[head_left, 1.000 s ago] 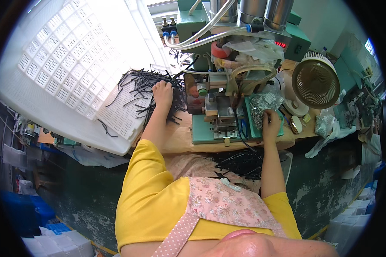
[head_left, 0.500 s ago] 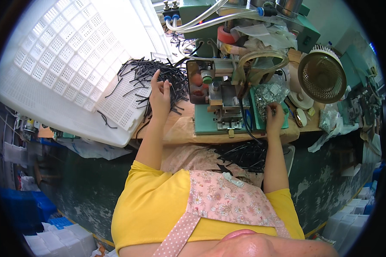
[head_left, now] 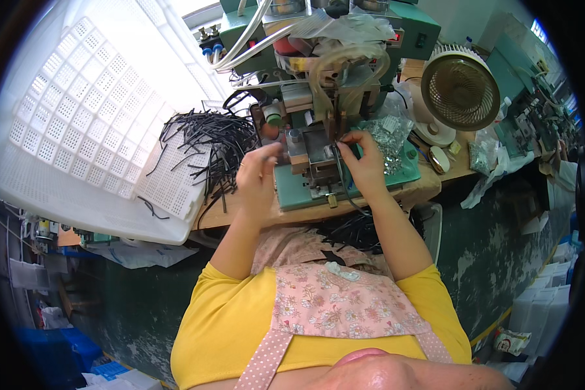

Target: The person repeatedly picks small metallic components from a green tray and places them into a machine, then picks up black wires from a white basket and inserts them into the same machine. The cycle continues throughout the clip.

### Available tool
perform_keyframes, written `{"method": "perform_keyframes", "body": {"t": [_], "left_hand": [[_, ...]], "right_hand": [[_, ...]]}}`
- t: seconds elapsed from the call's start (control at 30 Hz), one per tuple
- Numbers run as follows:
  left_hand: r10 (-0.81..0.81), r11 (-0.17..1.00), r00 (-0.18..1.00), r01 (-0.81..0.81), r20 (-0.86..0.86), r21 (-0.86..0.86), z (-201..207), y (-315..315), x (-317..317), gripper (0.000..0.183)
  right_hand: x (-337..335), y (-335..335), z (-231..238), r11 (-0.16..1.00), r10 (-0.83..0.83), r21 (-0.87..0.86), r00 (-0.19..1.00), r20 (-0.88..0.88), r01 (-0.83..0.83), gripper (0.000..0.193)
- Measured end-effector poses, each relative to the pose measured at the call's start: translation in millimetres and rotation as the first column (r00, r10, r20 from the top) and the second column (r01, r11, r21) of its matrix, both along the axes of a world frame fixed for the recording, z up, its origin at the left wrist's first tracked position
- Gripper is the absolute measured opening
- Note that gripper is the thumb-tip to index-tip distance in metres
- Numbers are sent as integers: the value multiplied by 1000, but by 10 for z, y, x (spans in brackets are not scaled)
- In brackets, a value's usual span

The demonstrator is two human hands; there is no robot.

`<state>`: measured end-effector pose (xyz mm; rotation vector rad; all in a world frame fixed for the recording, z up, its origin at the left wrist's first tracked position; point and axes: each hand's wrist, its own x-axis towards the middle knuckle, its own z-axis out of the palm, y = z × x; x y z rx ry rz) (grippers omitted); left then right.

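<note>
My right hand point(head_left: 365, 164) is at the middle of a green bench machine point(head_left: 291, 185), thumb and forefinger pinched by its metal work block point(head_left: 320, 144). What lies between the fingertips is too small to make out. Close to them a dark cable point(head_left: 342, 179) runs down the machine's front. My left hand point(head_left: 257, 179) hovers at the machine's left side, fingers half bent and the thumb apart from them; its fingertips are blurred and I see nothing held. Left of it lies a heap of thin black strips point(head_left: 208, 140). Small shiny metal parts point(head_left: 380, 146) lie in a clear bag beside my right hand.
A big white perforated crate point(head_left: 78, 123) leans at the left, its lower edge by the strips. Right of the machine stand a round fan point(head_left: 460, 91) and a roll of pale tape point(head_left: 433, 132). Clear hoses point(head_left: 247, 49) cross above. More black strips point(head_left: 351, 235) lie below the table edge.
My right hand has left the metal parts and moved left to the work block. My left hand has come from the black strips to the machine's left side. The view has shifted right.
</note>
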<state>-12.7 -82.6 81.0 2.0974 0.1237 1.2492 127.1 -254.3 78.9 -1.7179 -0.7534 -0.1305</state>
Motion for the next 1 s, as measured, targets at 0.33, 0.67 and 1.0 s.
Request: {"method": "perform_keyframes", "body": {"t": [0.33,0.67,1.0], "left_hand": [[-273,867,955,193,114,460,-20,-640,431,28],[-300,851,937,178,180,495,-155,-630,511,25],[-105,859,980,3,170,513,-465,-376,230,38]], "right_hand": [[111,-163,41,997,-64,-37,980,189,72,20],[786,-1347,-684,852,-139,-435,927,348,291,19],[813,-1142,-964,735,-186,-509,856,483,448,15]]}}
